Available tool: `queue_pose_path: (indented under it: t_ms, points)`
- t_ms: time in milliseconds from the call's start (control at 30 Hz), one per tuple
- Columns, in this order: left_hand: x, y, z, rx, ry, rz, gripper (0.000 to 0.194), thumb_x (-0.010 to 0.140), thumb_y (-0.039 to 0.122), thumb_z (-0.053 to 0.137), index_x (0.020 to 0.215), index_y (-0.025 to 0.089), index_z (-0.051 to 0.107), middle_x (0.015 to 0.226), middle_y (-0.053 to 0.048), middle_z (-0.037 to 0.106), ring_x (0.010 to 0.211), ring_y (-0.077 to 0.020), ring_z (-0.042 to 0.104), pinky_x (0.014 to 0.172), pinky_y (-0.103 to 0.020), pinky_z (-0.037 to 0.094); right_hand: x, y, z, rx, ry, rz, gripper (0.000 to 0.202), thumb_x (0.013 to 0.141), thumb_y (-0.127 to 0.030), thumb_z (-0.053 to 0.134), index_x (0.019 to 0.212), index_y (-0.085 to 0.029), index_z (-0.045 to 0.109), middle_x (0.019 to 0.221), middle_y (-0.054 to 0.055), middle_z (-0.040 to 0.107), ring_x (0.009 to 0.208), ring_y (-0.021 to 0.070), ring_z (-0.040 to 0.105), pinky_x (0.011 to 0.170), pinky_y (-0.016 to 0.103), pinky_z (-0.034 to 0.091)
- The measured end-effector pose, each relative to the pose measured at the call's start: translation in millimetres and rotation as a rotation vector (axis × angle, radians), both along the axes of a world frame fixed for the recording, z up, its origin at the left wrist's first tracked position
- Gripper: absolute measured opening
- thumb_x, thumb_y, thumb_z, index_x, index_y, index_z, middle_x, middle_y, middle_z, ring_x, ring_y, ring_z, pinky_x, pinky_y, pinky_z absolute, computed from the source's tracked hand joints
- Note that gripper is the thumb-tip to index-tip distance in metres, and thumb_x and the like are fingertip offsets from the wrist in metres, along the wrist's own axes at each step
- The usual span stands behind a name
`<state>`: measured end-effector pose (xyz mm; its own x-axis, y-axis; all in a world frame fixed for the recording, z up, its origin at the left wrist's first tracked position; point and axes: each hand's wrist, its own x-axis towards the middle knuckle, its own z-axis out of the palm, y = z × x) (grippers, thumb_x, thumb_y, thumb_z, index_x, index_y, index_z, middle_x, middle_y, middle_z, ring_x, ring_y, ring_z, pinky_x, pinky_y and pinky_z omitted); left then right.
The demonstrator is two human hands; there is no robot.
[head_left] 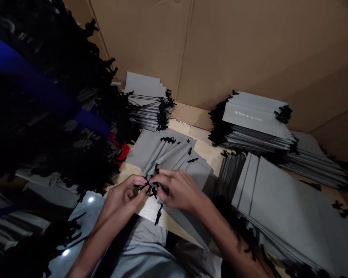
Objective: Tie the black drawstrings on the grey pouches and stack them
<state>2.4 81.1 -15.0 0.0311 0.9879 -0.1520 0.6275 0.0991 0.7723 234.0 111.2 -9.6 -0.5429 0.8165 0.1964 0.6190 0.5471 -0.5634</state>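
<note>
Near the middle of the head view, my left hand (127, 193) pinches a black cord (147, 183) between thumb and index finger. My right hand (174, 187) is closed on the same small bunch of black cord, its fingertips almost touching those of my left hand. Grey pouches (174, 154) lie fanned out just beyond both hands, with short black knotted cord ends on them. A loose-looking black cord end (159, 214) hangs below my fingers. Part of the cord is hidden by my fingertips.
A grey pouch stack (146, 85) stands at the back, another stack (253, 112) at back right, and large grey pouches (281, 208) at front right. Masses of black cords (46, 88) with a blue strap (89, 120) fill the left. Cardboard (234, 46) walls the back.
</note>
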Motion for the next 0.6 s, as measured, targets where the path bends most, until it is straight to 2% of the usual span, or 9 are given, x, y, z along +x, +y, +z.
queue_pose_path:
  t_ms: [67, 167, 200, 267, 333, 400, 467, 533, 600]
  points:
    - [2, -1, -2.9, -0.046, -0.123, 0.029, 0.037, 0.092, 0.056, 0.078, 0.113, 0.025, 0.079, 0.075, 0.003, 0.072, 0.049, -0.0103, 0.045, 0.048, -0.022, 0.033, -2, -5, 4.3, -0.021, 0.001, -0.031, 0.036, 0.086, -0.017, 0.067, 0.117, -0.032, 0.08, 0.093, -0.001, 0.069, 0.067, 0.0148, 0.059, 0.058, 0.031, 0.027]
    - [5, -2, 1.3, -0.126, -0.283, 0.072, 0.047, 0.085, 0.059, 0.084, 0.112, 0.022, 0.079, 0.094, -0.003, 0.081, 0.052, -0.0101, 0.053, 0.045, -0.02, 0.038, -5, -10, 6.8, -0.063, 0.07, -0.062, 0.029, 0.09, -0.024, 0.068, 0.116, -0.029, 0.08, 0.094, -0.001, 0.067, 0.071, 0.0148, 0.062, 0.06, 0.029, 0.033]
    - [6, -2, 3.9, -0.166, -0.322, 0.081, 0.051, 0.083, 0.062, 0.085, 0.113, 0.021, 0.079, 0.091, -0.004, 0.081, 0.05, -0.0103, 0.053, 0.042, -0.02, 0.037, -6, -11, 6.1, -0.072, 0.101, -0.074, 0.026, 0.093, -0.027, 0.068, 0.116, -0.028, 0.08, 0.094, 0.0, 0.067, 0.073, 0.015, 0.064, 0.062, 0.028, 0.036]
    - [6, -2, 8.1, -0.253, -0.38, 0.104, 0.06, 0.082, 0.068, 0.082, 0.116, 0.019, 0.079, 0.068, 0.0, 0.074, 0.04, -0.0102, 0.046, 0.036, -0.02, 0.033, -7, -12, 2.0, -0.083, 0.183, -0.084, 0.022, 0.1, -0.032, 0.067, 0.116, -0.025, 0.081, 0.095, 0.0, 0.068, 0.075, 0.0146, 0.065, 0.066, 0.027, 0.042]
    - [6, -3, 9.6, -0.32, -0.429, 0.135, 0.067, 0.083, 0.073, 0.079, 0.121, 0.017, 0.078, 0.044, 0.007, 0.056, 0.032, -0.0092, 0.036, 0.033, -0.018, 0.027, -7, -12, -4.6, -0.079, 0.278, -0.081, 0.022, 0.105, -0.035, 0.065, 0.115, -0.025, 0.081, 0.096, 0.001, 0.069, 0.074, 0.0133, 0.065, 0.069, 0.026, 0.046]
    - [7, -3, 9.6, -0.34, -0.478, 0.177, 0.07, 0.081, 0.073, 0.081, 0.121, 0.016, 0.079, 0.037, 0.011, 0.045, 0.031, -0.0077, 0.031, 0.033, -0.016, 0.023, -9, -12, -12.3, -0.059, 0.354, -0.083, 0.021, 0.108, -0.036, 0.064, 0.115, -0.025, 0.081, 0.097, 0.001, 0.07, 0.073, 0.0123, 0.065, 0.069, 0.025, 0.048]
    - [10, -3, 10.2, -0.341, -0.527, 0.231, 0.07, 0.073, 0.069, 0.09, 0.117, 0.016, 0.08, 0.048, 0.008, 0.058, 0.034, -0.0047, 0.032, 0.033, -0.014, 0.021, -10, -13, -19.0, -0.033, 0.397, -0.084, 0.018, 0.107, -0.034, 0.067, 0.116, -0.026, 0.081, 0.098, 0.002, 0.071, 0.074, 0.012, 0.066, 0.068, 0.024, 0.049]
    - [14, -2, 12.1, -0.339, -0.567, 0.29, 0.07, 0.064, 0.063, 0.098, 0.113, 0.016, 0.08, 0.072, 0.001, 0.076, 0.036, -0.0012, 0.035, 0.033, -0.013, 0.02, -11, -14, -23.3, -0.007, 0.412, -0.079, 0.015, 0.106, -0.031, 0.07, 0.117, -0.027, 0.08, 0.101, 0.002, 0.072, 0.077, 0.0123, 0.068, 0.068, 0.023, 0.05]
    - [16, -1, 14.2, -0.348, -0.595, 0.329, 0.071, 0.059, 0.059, 0.102, 0.112, 0.017, 0.08, 0.097, -0.005, 0.083, 0.036, 0.0016, 0.036, 0.033, -0.013, 0.018, -11, -14, -24.5, 0.028, 0.403, -0.071, 0.015, 0.105, -0.029, 0.071, 0.118, -0.027, 0.08, 0.104, 0.003, 0.072, 0.081, 0.0132, 0.07, 0.069, 0.024, 0.051]
